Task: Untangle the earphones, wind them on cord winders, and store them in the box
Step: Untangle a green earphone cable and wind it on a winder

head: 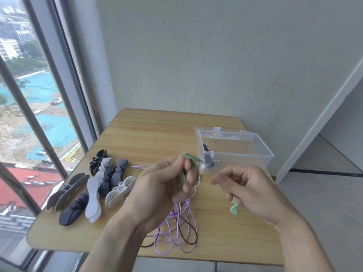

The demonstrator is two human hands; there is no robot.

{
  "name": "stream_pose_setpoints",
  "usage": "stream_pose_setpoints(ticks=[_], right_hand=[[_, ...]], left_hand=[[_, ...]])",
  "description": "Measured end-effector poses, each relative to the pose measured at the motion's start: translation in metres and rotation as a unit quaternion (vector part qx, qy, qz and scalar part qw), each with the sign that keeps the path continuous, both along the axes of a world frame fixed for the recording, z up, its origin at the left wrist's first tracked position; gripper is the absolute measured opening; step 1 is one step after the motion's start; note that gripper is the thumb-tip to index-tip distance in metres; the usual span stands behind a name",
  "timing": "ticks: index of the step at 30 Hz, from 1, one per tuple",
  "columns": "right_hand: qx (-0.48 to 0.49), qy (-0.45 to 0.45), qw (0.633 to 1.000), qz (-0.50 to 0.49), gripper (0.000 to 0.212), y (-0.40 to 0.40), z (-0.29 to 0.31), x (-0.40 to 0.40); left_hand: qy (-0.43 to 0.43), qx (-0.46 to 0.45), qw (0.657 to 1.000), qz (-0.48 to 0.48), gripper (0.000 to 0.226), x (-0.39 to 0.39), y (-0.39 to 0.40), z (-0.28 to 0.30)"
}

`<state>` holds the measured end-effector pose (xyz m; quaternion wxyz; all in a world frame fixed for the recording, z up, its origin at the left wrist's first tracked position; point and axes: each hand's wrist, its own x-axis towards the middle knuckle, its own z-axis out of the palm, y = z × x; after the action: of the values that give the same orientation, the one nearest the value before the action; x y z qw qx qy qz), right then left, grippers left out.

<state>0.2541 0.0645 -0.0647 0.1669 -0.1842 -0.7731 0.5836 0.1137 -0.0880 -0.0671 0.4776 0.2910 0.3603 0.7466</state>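
Winding green cord (189,162): left hand (163,190) clamps it upright, right hand (245,190) pinches earbud (234,208), box (234,148) just beyond both hands

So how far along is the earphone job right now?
Early on. Done: one wound set sits in the box. In hand: the left hand grips a green winder while the right hand holds the green earphone. Left: purple and dark cords lie tangled on the table, and a pile of winders is unused.
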Motion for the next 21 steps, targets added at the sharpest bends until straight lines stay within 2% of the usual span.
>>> stream_pose_setpoints(ticks=[3, 6, 9, 12, 14, 15, 17, 21], right_hand=[[0.025, -0.004, 1.0, -0.006, 0.032, -0.003, -0.005, -0.006], [0.036, -0.036, 0.998, 0.028, 0.028, -0.01, -0.006, -0.011], [0.007, -0.083, 0.992, 0.093, 0.024, -0.017, -0.008, -0.012], [0.013, -0.094, 0.989, 0.114, 0.021, -0.022, -0.005, -0.013], [0.011, -0.092, 0.99, 0.11, 0.029, -0.021, -0.002, -0.011], [0.013, -0.09, 0.989, 0.113, 0.027, -0.018, -0.002, -0.009], [0.035, -0.095, 0.989, 0.107, 0.021, -0.013, -0.002, -0.005], [0.04, -0.053, 0.996, 0.058, 0.032, -0.004, -0.003, 0.003]], left_hand=[[-0.061, 0.024, 0.99, 0.125, 0.017, -0.003, 0.004, 0.0], [-0.053, 0.031, 0.977, 0.202, 0.017, -0.006, 0.004, 0.001], [0.004, 0.012, 0.977, 0.211, 0.049, -0.011, 0.004, -0.004], [0.146, -0.085, 0.965, 0.203, 0.045, -0.007, 0.005, -0.008], [0.274, -0.143, 0.93, 0.198, 0.025, -0.003, 0.005, -0.011], [0.327, -0.159, 0.912, 0.189, 0.021, -0.001, 0.004, -0.013], [0.411, -0.176, 0.88, 0.16, 0.026, 0.002, 0.002, -0.015], [0.546, -0.221, 0.801, 0.109, 0.03, 0.003, 0.002, -0.021]])
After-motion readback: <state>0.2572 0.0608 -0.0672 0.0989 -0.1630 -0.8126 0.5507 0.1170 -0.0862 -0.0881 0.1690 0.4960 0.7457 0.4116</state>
